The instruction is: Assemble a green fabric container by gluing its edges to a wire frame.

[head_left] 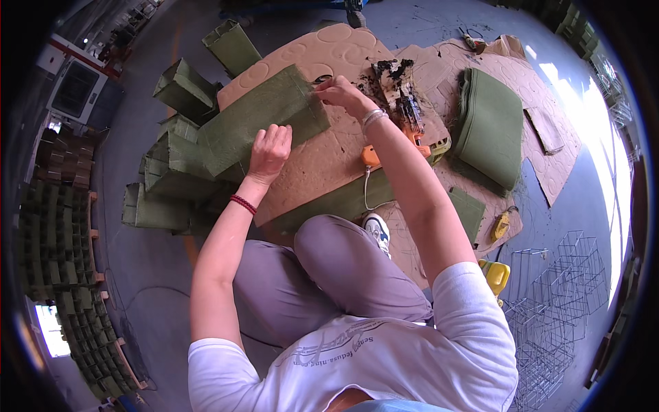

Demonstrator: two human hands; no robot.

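Observation:
A long green box (264, 117) with a woven-looking surface lies slantwise across the cardboard in front of me. My left hand (270, 152) is closed at its near edge, fingers curled over the rim. At the box's far right end, my right hand (340, 95) pinches the edge between thumb and fingers. To the right of that hand, a corded orange tool (371, 157), its front end smeared dark, rests by a blackened, residue-covered board (394, 75). Several open-ended green boxes (182, 89) stand at the left, some touching the held one.
Cardboard sheets (302, 177) cover the work surface. A stack of folded green sheets (489, 130) lies at the right. Yellow tools (495, 276) and wire frames (559, 295) are on the floor at lower right. Rows of green boxes (58, 240) sit at far left.

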